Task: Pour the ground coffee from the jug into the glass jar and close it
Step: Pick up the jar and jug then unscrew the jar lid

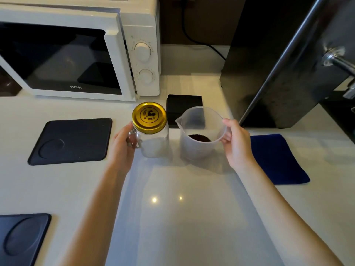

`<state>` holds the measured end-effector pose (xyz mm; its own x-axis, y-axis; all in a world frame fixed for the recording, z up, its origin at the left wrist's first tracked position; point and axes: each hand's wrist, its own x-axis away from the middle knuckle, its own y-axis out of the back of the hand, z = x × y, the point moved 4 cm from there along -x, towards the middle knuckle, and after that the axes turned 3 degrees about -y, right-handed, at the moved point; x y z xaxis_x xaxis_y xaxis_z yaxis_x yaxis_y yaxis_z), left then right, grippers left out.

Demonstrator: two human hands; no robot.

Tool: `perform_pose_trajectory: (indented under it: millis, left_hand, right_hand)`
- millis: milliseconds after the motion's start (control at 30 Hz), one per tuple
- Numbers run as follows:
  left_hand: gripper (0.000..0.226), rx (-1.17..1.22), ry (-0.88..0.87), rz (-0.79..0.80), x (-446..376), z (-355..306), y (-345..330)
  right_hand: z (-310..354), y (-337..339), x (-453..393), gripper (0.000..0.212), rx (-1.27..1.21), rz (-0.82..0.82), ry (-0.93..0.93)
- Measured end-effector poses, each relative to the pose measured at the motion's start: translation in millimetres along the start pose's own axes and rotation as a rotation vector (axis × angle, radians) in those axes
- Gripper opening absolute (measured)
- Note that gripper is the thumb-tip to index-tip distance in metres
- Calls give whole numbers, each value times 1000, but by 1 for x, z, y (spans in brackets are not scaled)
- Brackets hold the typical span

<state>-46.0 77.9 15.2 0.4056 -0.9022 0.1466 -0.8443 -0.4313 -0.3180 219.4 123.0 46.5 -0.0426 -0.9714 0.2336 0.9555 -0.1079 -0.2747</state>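
A translucent plastic jug is standing upright on a pale countertop, with a small dark mound of ground coffee lying at its bottom; its spout is pointing toward the left hand, which suits a pour in that direction. The right hand is wrapping around the jug's far side from the spout, where its handle appears to be, thumb resting over the rim and fingers curling at the wall, gripping it as if readying to lift. Just beside the jug, toward the left hand, a clear glass jar is standing upright and looking empty; its gold lid is sitting on top, so the jar is closed and, by my judgement, must be opened before any pouring. The left hand is closing around the jar's glass handle on the side away from the jug, likely steadying it.

Beyond both hands, a small black block is sitting just behind the jug and jar; farther back beyond the left hand a white microwave is standing; beyond the right hand a tall dark appliance is rising. Outside the left hand a dark mat is lying flat, with another dark mat nearer the person; outside the right hand a blue cloth is lying on the counter.
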Motion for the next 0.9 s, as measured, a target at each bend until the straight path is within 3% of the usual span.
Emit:
perform_pose_trajectory:
  millis: [167,267,367,433,533,600,733,900]
  left_hand:
    - [32,-6,17,14,46,-2,19]
    - [27,-20,48,124,75,2,26]
    - [54,8,79,147,99,10,34]
    - [59,9,78,137,108,13,38]
    - [49,22,76,127,116,15,38]
    - [22,8,77,129,119,16,35]
    - [43,-22,53,90,121,16,30]
    - [39,-22,59,70,119,19,29]
  right_hand:
    - [0,20,33,52,-4,5,-45]
    - [-8,29,51,51,-19,7,-50]
    - [-16,34,67,57,3,16,-75]
    - [-18,34,76,57,26,41,-84]
    - [-26,39,82,50,31,37,-97]
    - [-29,41,85,54,37,40,-107]
    - [-31,44,92,59,67,40,-96]
    - [-31,46,97,58,66,35,-115]
